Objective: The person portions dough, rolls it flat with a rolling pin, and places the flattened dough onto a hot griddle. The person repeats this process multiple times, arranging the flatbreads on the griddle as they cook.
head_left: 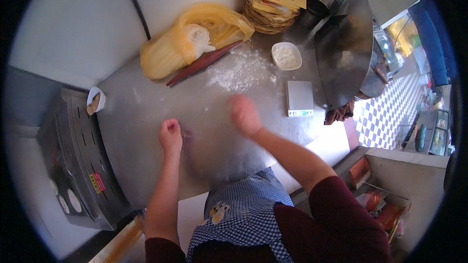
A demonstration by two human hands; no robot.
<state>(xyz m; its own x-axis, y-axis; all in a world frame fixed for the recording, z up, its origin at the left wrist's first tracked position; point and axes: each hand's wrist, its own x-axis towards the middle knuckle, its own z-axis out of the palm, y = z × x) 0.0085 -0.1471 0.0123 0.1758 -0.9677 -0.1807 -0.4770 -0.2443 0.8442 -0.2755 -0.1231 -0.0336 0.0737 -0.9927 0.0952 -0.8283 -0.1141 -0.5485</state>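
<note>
My left hand (170, 136) is curled above the steel worktop (146, 164), with nothing seen in its fingers. My right hand (244, 114) is blurred and hangs over the worktop just below the scattered flour (243, 73); whether it holds anything cannot be told. Beyond the hands lies a reddish-brown tapered rolling pin (204, 63), alongside a yellow plastic bag (164, 58) with white dough (199, 40) showing at its opening. A white bowl of flour (286, 56) stands right of the scattered flour. Below it is a digital kitchen scale (299, 96) with its display lit.
A large metal sheet guard (343, 54) rises at the right, with a dark red cloth (340, 113) by its foot. Metal pots (316, 5) and a wicker stack (270, 18) topped with printed paper bags stand at the back. A small white bowl (97, 100) sits at the left edge beside a steel appliance (86, 146).
</note>
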